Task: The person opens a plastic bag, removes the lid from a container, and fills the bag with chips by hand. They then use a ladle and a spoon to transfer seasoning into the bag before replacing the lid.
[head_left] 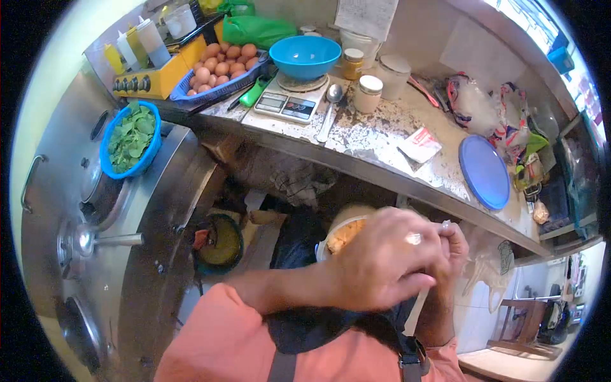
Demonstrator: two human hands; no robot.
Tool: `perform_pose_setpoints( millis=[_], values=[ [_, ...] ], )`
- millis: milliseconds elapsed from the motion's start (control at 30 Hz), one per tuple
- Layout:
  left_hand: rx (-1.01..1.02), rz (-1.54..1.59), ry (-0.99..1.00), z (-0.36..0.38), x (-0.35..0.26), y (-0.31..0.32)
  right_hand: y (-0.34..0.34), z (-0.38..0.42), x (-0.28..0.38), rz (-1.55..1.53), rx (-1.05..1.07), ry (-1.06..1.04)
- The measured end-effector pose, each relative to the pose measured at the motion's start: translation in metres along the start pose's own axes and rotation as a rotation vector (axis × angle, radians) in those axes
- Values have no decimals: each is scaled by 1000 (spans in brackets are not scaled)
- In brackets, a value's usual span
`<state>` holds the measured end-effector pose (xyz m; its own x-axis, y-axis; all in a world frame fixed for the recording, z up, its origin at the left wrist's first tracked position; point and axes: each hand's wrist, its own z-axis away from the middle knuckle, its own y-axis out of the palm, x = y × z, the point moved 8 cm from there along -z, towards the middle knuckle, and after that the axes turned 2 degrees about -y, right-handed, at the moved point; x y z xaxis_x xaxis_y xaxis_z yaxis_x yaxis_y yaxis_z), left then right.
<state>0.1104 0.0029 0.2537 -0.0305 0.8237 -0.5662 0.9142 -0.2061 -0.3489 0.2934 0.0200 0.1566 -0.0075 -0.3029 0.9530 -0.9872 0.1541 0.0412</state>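
Blurred by motion, my left hand (388, 254) crosses in front of my body, back of the hand facing up. Its thumb sticks out toward me, while its other fingers bend down out of sight beside my right hand (455, 248). That right hand is raised close behind it with fingers curled in. A small pale, shiny spot shows at its fingertips, and what it holds, if anything, is hidden. Below the left hand stands a white container (323, 250) with orange-coloured contents, partly covered by the hand.
A worn counter holds a kitchen scale (289, 102), a blue bowl (305, 54), a spoon (330, 114), jars (368, 95), a blue lid (484, 172) and a basket of eggs (219, 67). Leaves fill a blue basket (105, 156) on the steel stove at left. A dark bucket (219, 245) stands below.
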Motion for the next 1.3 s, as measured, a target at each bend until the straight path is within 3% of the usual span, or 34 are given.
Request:
perform_pose_setpoints(
  millis=[133, 200, 333, 400, 467, 500, 533, 600, 667, 700, 767, 800, 867, 933, 967, 1000, 1067, 1167, 1300],
  values=[
    [75, -186, -152, 41, 57, 29, 21, 5, 8, 43, 62, -112],
    [209, -167, -271, 63, 83, 52, 21, 9, -8, 110, 105, -45],
    [209, -144, -324, 89, 100, 60, 21, -5, -22, 89, 117, 11],
    [105, -100, -319, 89, 98, 39, 9, -35, -5, 331, 16, -155],
    [-103, -189, -398, 106, 113, -11, -29, -86, 0, 201, -150, -103],
    [-268, -268, -459, 127, 122, -46, -35, -113, 29, 322, -150, -168],
    [-546, -8, -666, 163, 139, -79, -46, -146, 37, 426, -138, -149],
    [-937, 67, -836, 234, 150, -152, -60, -198, 34, 518, -119, -132],
    [-1324, 414, -976, 334, 161, -197, -55, -222, 37, 776, -279, -479],
    [-1471, 470, -964, 379, 156, -215, -41, -225, 32, 768, -263, -487],
    [-1616, 561, -744, 429, 130, -254, 31, -209, 30, 821, -100, -679],
    [-1684, 605, -596, 443, 111, -271, 71, -197, 24, 866, 49, -428],
    [-1700, 635, -443, 416, 69, -293, 150, -183, -10, 795, 337, -293],
    [-1533, 732, -310, 399, 50, -317, 205, -182, -43, 893, 419, -432],
    [-1505, 745, -282, 396, 43, -328, 222, -183, -52, 949, 432, -328],
    [-1466, 770, -263, 393, 39, -336, 237, -191, -68, 1002, 473, -338],
    [-1566, 738, -400, 404, 43, -344, 248, -198, -87, 1016, 463, -393],
    [-1675, 619, -427, 428, 58, -354, 252, -209, -93, 1092, 402, -390],
    [-1688, 571, -331, 413, 50, -352, 243, -231, -114, 1003, 390, -340]
  ],
)
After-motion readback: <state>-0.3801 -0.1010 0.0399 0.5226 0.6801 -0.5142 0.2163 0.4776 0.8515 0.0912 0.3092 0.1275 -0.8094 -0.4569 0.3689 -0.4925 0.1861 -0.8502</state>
